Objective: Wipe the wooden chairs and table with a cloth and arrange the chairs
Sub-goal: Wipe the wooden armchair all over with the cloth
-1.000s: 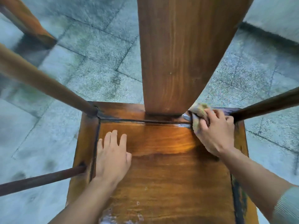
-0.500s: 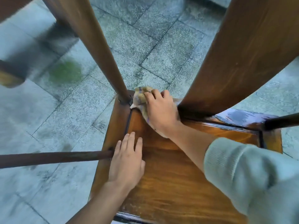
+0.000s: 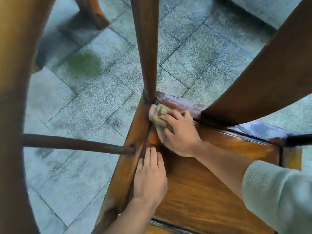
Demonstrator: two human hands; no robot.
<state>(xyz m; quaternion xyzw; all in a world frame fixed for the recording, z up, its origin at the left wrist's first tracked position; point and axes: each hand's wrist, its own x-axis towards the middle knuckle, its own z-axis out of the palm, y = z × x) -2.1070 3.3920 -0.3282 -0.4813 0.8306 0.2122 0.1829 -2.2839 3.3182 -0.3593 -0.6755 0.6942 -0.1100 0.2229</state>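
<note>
From my seat the biggest worry is the chair (image 3: 211,188) itself: my left hand (image 3: 149,181) lies flat with straight fingers on the seat near its left edge, and if I lean harder there while scrubbing, I judge the chair could tip or skid on the stone floor (image 3: 94,105), which looks damp and has a green patch. Next, the backrest splat (image 3: 263,78) rises just beside my right forearm, so a wide stroke could knock my arm against it. Smaller still, my right hand (image 3: 180,130) is curled round the cloth (image 3: 157,115), pressing it into the seat's back left corner right at the foot of the upright post (image 3: 146,48); knuckles could catch on the post or the groove there, and the bunched cloth may skip the crevice. As for what I cannot make out: a large blurred wooden curve (image 3: 15,115) fills the left edge, probably the armrest; the seat's front edge is cut off below; the table is nowhere in view; how much cloth lies under my palm is hidden.
</note>
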